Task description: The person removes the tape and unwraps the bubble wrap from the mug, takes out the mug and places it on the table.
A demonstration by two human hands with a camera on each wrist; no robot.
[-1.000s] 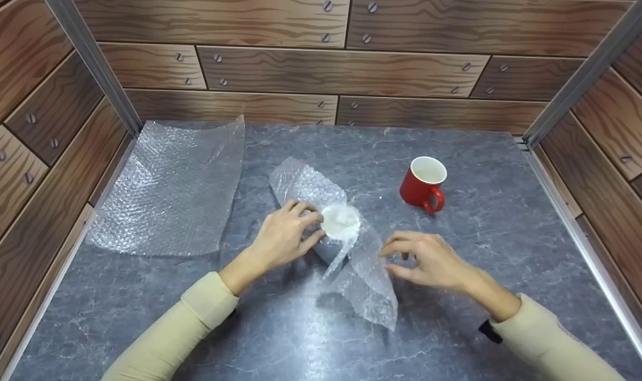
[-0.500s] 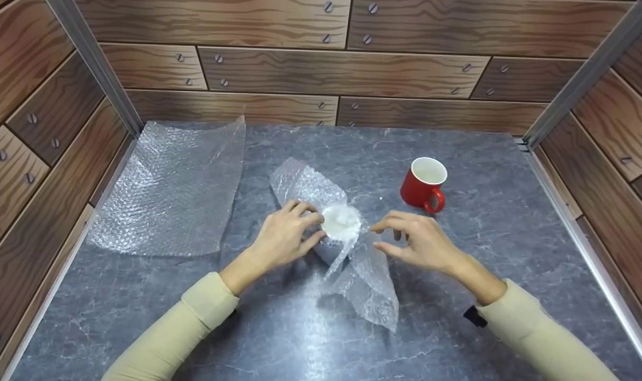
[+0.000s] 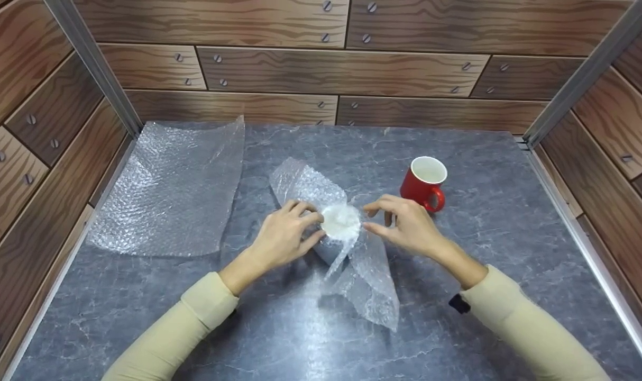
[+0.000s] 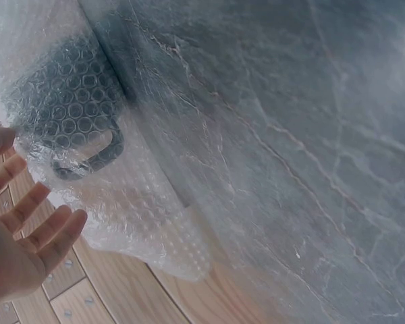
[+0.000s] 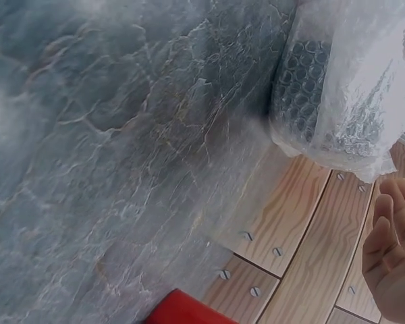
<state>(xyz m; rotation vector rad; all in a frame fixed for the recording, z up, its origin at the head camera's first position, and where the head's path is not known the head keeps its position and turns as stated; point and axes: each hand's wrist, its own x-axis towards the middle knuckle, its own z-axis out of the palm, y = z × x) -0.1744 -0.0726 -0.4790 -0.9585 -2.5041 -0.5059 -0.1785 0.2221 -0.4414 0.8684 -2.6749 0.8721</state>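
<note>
A dark mug (image 4: 67, 101) stands in bubble wrap (image 3: 368, 286) at the middle of the table, its handle (image 4: 98, 158) showing through the bubbles in the left wrist view. From above, its white mouth (image 3: 338, 225) has some wrap folded over it. Loose ends of the wrap stick out toward the back left and front right. My left hand (image 3: 286, 233) is at the left rim, thumb and fingertips apart. On the other side, my right hand (image 3: 405, 225) is close to the right rim with relaxed, parted fingers and nothing in them.
A red mug (image 3: 417, 189) with a white inside stands behind my right hand, handle toward the front. Another bubble wrap sheet (image 3: 173, 190) lies flat at the back left. Wood-patterned panels (image 3: 342, 71) and metal posts (image 3: 96, 63) enclose the grey marbled table (image 3: 278, 338).
My right hand has moved left and away from me, from beside the wrap's front-right end to the wrapped mug's right rim. My left hand and the mugs have stayed in place.
</note>
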